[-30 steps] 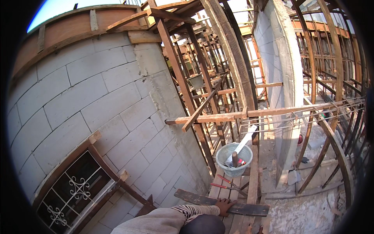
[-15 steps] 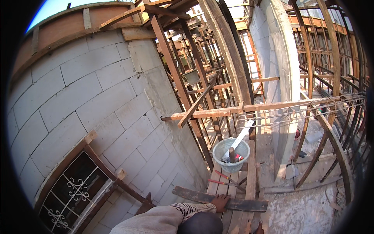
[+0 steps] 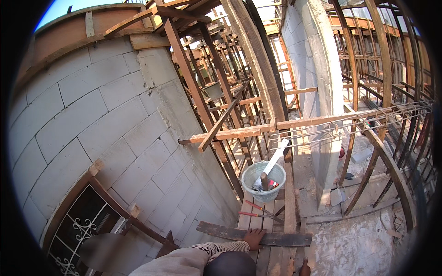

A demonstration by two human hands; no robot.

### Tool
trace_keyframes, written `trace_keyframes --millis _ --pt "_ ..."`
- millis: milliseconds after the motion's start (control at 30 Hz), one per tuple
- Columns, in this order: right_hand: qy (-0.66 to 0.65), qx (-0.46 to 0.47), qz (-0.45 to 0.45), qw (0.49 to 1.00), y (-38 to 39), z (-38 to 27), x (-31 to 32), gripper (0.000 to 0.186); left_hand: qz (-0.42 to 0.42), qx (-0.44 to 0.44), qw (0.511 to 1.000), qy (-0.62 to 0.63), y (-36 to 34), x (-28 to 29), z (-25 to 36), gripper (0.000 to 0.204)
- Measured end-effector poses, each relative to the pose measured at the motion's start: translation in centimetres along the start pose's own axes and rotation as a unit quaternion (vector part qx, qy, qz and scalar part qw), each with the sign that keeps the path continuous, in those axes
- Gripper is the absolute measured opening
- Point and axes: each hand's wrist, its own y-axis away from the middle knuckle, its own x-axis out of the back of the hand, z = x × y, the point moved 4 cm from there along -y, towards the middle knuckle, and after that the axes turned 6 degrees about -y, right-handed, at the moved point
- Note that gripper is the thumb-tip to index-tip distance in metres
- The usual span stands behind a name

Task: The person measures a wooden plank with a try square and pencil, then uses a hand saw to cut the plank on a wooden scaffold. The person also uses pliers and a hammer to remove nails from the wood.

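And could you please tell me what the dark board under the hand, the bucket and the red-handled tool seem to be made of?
Dark board: wood, apparently rough, judging by its stained, worn face.
Bucket: probably plastic, dull grey, given its smeared, moulded-looking wall.
Red-handled tool: likely metal, with smooth red grips; whether they are plastic or rubber is too small to tell.

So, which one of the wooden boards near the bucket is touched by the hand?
The dark board, lying crosswise under the hand; the paler planks beneath it run lengthwise toward the bucket.
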Motion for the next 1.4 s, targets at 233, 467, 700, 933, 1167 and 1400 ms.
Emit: trace_keyframes --millis 233,467,700,933,1167,1400 --pt "-0.107 -0.047 0.002 0.993 0.2 1.9 0.4 0.085 0.024 -0.034 0.999 0.023 -0.1 0.3 -2.0 0.106" --pt "-0.084 0.016 0.0 0.996 0.7 1.6 0.6 0.092 0.005 -0.01 1.0 0.018 -0.9 0.2 -3.0 0.096" --pt "-0.055 -0.015 -0.064 0.996 1.0 1.1 1.2 0.087 0.013 -0.04 0.999 0.028 -1.5 0.0 -3.2 0.094" --pt "0.104 0.102 -0.038 0.989 2.5 -4.9 7.3 0.065 0.056 -0.047 0.996 0.052 -2.0 -0.8 -2.7 0.088" --pt "-0.012 0.095 -0.048 0.994 -0.3 -11.0 5.6 0.06 0.071 -0.059 0.994 0.061 -2.1 -1.1 -3.2 0.088" --pt "-0.05 0.127 -0.063 0.989 -0.1 -10.5 2.9 0.058 0.074 -0.075 0.992 0.071 -1.2 -0.4 -3.3 0.093"
